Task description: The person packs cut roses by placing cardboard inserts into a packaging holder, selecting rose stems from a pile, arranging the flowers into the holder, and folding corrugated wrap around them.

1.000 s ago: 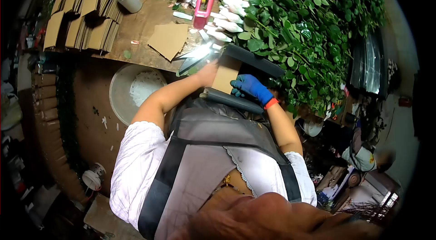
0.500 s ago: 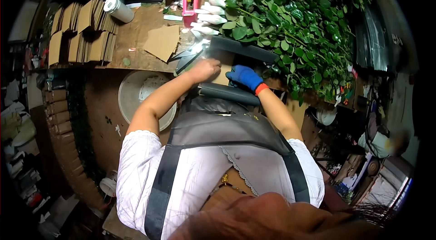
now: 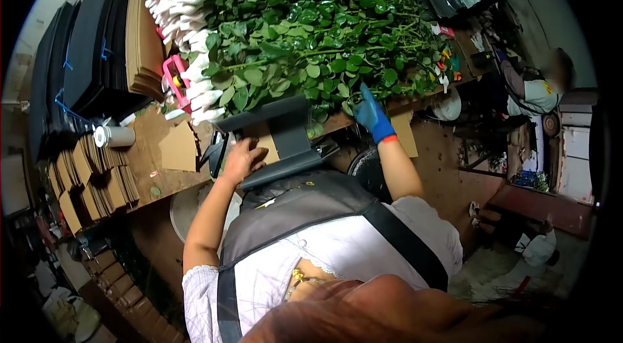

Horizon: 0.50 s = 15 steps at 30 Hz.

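My bare left hand [image 3: 245,160] rests at the left end of a dark folded sheet [image 3: 292,130]. Its bent fingers are apart and lie against a tan cardboard piece [image 3: 265,140] within the fold. My right hand [image 3: 371,116], in a blue glove with a red cuff, reaches to the near edge of a pile of leafy green stems [image 3: 324,38]. The gloved fingers are stretched out among the lowest leaves, and no stem is visibly gripped. White sleeves of netting [image 3: 188,18] cover the stems' left ends. Scissors [image 3: 215,151] lie left of the sheet.
Stacked cardboard pieces [image 3: 91,181], a white bottle [image 3: 114,136] and a loose cardboard piece [image 3: 179,148] are on the left of the table. Behind them stand dark sheets [image 3: 97,51] and a pink tape dispenser [image 3: 175,80]. Other people [image 3: 535,96] are off to the right.
The view has turned to the right. My right hand has left the cardboard in the dark sheet and moved out to the leafy stems. My left hand stays at the sheet, its fingers less curled.
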{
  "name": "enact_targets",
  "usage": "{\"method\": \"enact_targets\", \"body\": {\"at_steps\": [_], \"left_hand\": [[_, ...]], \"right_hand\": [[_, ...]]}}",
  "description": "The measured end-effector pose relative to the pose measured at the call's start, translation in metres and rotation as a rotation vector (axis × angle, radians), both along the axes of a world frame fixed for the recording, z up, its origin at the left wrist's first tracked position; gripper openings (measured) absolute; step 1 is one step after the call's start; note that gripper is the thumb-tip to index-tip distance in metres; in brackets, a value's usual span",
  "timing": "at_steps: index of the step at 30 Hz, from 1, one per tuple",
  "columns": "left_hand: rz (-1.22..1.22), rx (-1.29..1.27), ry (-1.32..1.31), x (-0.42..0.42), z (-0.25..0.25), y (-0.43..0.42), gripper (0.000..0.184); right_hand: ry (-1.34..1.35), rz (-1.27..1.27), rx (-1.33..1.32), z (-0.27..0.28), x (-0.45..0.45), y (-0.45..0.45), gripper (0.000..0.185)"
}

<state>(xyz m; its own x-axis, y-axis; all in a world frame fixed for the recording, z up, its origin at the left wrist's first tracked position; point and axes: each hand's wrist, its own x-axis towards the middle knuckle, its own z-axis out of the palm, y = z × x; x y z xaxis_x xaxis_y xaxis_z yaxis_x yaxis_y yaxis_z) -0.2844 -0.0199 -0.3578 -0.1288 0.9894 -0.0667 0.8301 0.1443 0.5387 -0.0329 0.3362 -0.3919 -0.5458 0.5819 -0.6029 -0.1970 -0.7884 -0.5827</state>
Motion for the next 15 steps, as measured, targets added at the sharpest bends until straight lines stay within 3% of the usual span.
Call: {"method": "enact_targets", "body": {"at_steps": [4,10,13,15], "left_hand": [[0.005,0.008,0.0,0.001,-0.002,-0.001,0.035],[0.027,-0.002,0.011,0.003,0.004,0.0,0.033],[0.039,0.017,0.023,0.004,0.001,-0.002,0.033],[0.052,0.027,0.006,0.003,-0.005,-0.004,0.033]], "right_hand": [[0.089,-0.147,0.078,-0.019,-0.065,0.077,0.049],[-0.138,-0.119,0.132,-0.045,-0.083,0.086,0.045],[-0.447,0.193,0.309,-0.039,-0.039,0.085,0.043],[-0.812,0.694,0.556,-0.016,-0.003,0.101,0.041]]}}
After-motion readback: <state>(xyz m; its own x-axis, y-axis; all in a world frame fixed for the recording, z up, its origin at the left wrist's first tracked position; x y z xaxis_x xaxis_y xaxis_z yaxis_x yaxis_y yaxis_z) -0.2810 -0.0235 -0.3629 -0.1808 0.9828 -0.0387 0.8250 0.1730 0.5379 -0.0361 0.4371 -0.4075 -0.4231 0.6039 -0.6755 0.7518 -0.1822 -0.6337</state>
